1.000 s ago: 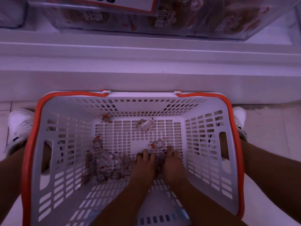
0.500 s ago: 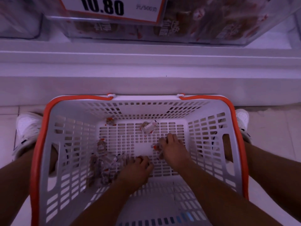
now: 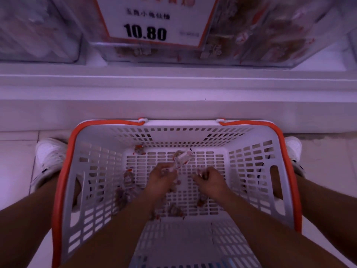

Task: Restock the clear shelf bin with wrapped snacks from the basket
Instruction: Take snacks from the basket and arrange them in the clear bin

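A white slotted basket [image 3: 251, 171] with an orange rim stands on the floor between my feet. Small wrapped snacks lie scattered on its bottom, some at the left [image 3: 129, 177] and one near the back [image 3: 139, 149]. My left hand [image 3: 161, 180] is inside the basket with its fingers curled round a few wrapped snacks [image 3: 182, 157] that stick out above it. My right hand [image 3: 209, 179] is beside it, fingers curled on a small snack. Above, the clear shelf bin [image 3: 260, 35] holds wrapped snacks behind a price card [image 3: 154, 20].
A white shelf ledge [image 3: 173, 89] runs across between bin and basket. Another clear bin [image 3: 36, 31] sits at the upper left. My white shoes [image 3: 51, 153] flank the basket on a pale tiled floor.
Both hands have moved toward the basket's back and closed on snacks; my left hand left the pile at the left. The view has tilted up, showing more of the bin and price card.
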The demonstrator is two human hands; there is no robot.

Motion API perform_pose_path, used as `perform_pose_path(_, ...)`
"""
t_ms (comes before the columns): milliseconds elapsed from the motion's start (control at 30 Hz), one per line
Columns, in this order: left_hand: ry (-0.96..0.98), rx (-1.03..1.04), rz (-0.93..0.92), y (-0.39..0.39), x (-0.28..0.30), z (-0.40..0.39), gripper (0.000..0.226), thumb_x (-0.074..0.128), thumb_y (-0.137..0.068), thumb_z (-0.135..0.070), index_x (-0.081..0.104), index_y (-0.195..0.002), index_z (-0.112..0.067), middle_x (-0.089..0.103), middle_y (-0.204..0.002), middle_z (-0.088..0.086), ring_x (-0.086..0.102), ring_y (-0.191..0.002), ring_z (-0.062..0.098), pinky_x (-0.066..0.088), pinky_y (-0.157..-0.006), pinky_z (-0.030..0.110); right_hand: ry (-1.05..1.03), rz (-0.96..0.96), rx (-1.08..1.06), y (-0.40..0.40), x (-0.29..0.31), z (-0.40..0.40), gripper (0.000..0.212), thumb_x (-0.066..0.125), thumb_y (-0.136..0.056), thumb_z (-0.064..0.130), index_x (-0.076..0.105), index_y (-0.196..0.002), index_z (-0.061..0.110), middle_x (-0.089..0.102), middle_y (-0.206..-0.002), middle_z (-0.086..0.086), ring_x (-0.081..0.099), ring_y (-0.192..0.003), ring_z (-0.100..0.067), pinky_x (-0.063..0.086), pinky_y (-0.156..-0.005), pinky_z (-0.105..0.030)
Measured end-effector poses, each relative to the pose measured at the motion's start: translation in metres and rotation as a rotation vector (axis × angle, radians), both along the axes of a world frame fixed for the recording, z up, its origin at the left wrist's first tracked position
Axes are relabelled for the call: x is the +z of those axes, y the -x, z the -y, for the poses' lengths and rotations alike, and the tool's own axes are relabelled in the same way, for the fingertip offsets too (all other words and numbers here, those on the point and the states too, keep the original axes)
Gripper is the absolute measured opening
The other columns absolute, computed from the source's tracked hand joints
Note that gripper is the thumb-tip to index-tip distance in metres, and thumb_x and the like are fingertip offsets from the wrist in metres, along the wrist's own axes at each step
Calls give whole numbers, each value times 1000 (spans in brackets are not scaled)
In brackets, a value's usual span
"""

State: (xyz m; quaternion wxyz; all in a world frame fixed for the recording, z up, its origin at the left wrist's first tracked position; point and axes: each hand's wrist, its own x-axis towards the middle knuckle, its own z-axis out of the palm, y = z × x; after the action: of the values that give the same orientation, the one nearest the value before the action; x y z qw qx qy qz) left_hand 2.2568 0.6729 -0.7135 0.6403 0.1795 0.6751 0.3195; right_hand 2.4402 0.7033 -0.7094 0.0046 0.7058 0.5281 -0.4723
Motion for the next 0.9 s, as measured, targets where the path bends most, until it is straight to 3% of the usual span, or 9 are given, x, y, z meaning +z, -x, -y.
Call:
perform_pose_path(67,46,102,162,5,20,-16,27,64,-88,4,66,-109,-15,70,-73,11,67,-59,24,55,-53,31,118,-173,-218,2,25,-9,35,70,-88,37,53,-72,10,56,-67,-8,59,-69,-18,49,-68,-32)
perform_pose_path(200,-29,81,338,-2,85,-36,42,61,-82,7,66,-115,-18,73,-92,15,68,-76,29,56,-73,42,111,-413,-238,22,103,-22,33,70,-85,50,72,-72,20,66,-59,-4,62,-56,-15,52,-51,-27)
perform_pose_path(300,-150,67,535,-15,146,-43,19,55,-91,-12,66,-106,-14,71,-85,15,66,-66,27,53,-64,36,-19,-501,-282,36,161,-28,38,68,-87,46,74,-90,9,71,-70,-10,65,-59,-20,52,-48,-28)
perform_pose_path(367,-256,-25,582,-17,184,-41,27,46,-102,-27,69,-99,-14,72,-88,12,68,-71,23,55,-64,34,-81,-517,-257,36,201,-29,39,65,-91,42,73,-96,4,75,-83,-17,70,-68,-28,57,-52,-32)
perform_pose_path(433,-327,-29,490,-14,219,-35,15,60,-93,-25,64,-101,-13,72,-89,12,66,-73,25,53,-64,34,-42,-612,-234,31,237,-24,34,61,-96,33,70,-102,1,74,-86,-19,72,-73,-30,60,-60,-35)
perform_pose_path(533,-397,-25,349,-11,259,-24,27,70,-80,-19,63,-105,-15,71,-95,12,67,-73,26,56,-63,34,88,-772,-202,21,286,-13,25,53,-101,18,67,-113,1,75,-95,-13,71,-96,-35,59,-86,-48)
perform_pose_path(633,-408,-3,261,-9,289,-11,22,71,-83,-19,68,-104,-18,72,-97,12,66,-75,28,54,-77,44,125,-903,-207,10,317,0,24,52,-99,7,64,-117,-4,68,-116,-25,62,-111,-47,48,-99,-58)
perform_pose_path(767,-455,150,241,0,310,-1,22,74,-82,-17,68,-103,-19,72,-92,9,71,-77,30,59,-75,48,-33,-995,-348,4,332,2,27,62,-88,4,62,-110,-12,72,-99,-22,71,-90,-35,54,-91,-55)
perform_pose_path(900,-487,206,235,-3,315,-7,32,70,-87,-15,64,-118,-24,74,-100,5,71,-83,26,56,-70,39,-71,-1117,-388,17,333,-10,16,61,-85,8,72,-94,0,72,-84,-10,73,-79,-21,58,-67,-30)
